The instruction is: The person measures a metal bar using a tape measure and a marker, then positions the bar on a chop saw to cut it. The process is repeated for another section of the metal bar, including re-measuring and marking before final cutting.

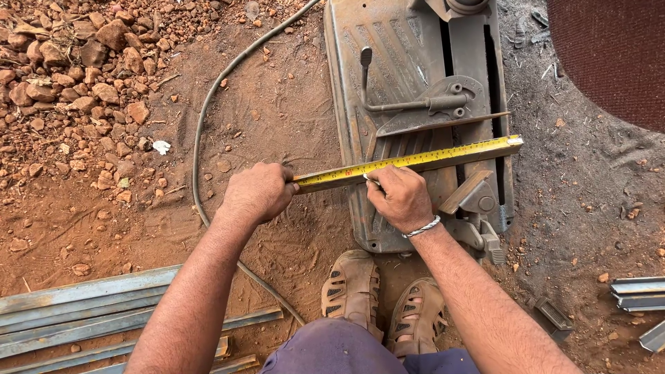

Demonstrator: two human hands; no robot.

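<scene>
- Two hands stretch a yellow steel measuring tape (409,161) with black markings across the grey metal saw base (398,83).
- Left hand (256,192) clenches its case end.
- Right hand (400,199) pinches the blade midway.

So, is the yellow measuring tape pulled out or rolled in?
Pulled out. The yellow measuring tape stretches across the grey metal saw base, between the left hand and right hand.

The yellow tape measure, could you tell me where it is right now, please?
In the head view the yellow tape measure stretches across the rusty saw base, held between the left hand and the right hand.
</scene>
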